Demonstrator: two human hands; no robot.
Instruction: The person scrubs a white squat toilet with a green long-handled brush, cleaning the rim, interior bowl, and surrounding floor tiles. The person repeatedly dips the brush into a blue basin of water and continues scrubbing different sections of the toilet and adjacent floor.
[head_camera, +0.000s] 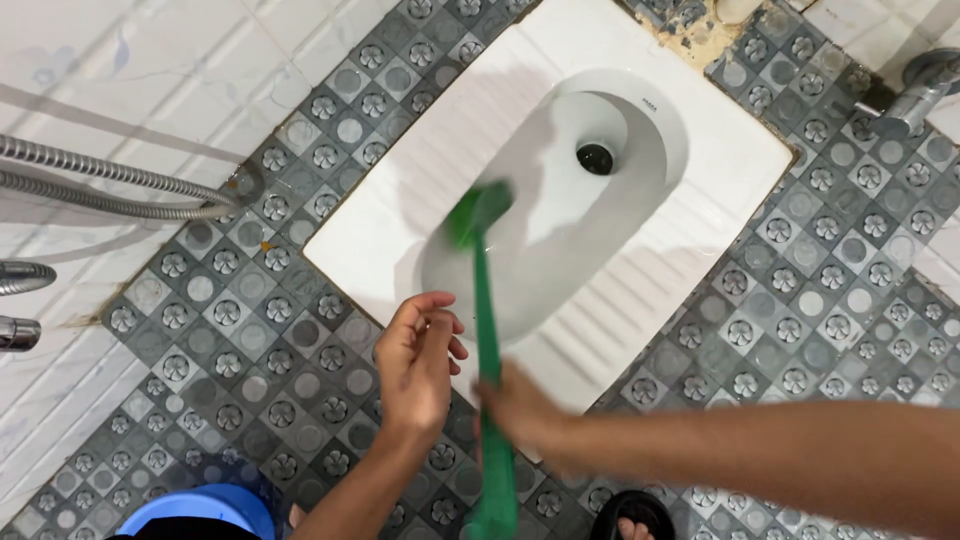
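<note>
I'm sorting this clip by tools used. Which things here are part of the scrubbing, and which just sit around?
In use:
right hand
green brush
white squat pan

Just around:
left hand, free, holding nothing
metal hoses
blue bucket
wall tap
black sandal

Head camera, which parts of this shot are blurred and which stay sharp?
Head view: the green brush and the right hand gripping it are smeared by motion; the left hand, patterned floor tiles and white squat pan are crisp, under even light.
</note>
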